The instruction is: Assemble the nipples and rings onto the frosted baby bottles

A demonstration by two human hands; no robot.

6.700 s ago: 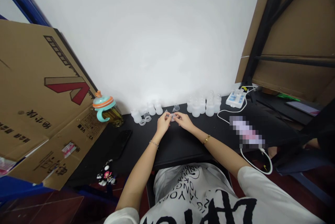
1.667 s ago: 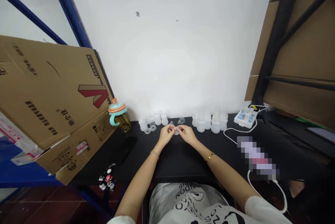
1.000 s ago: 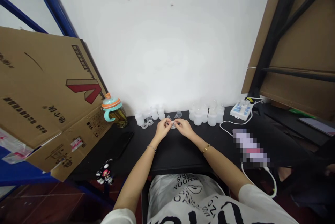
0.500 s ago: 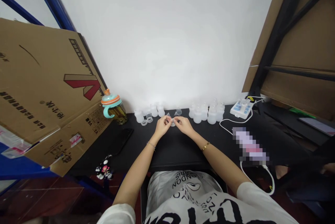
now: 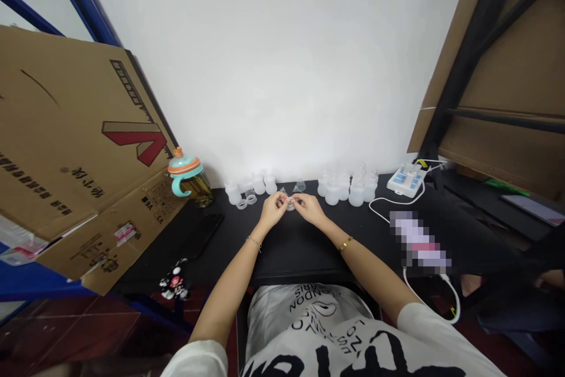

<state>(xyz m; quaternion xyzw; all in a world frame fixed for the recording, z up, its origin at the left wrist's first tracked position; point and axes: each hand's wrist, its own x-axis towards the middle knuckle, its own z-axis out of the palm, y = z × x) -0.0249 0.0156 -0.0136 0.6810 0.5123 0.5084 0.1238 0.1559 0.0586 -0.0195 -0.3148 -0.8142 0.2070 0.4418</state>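
Clear ring point(image 5: 291, 206) (just one) pinched by left hand point(image 5: 274, 209) and right hand point(image 5: 308, 209); two rings point(image 5: 241, 206) leftward.

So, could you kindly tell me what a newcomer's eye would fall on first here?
Probably the turquoise-and-orange jug near the left end of the black table, beside large cardboard bearing a red mark. Next come the person's left grip and right grip, meeting at a small clear part, with whitish bottles to their right.
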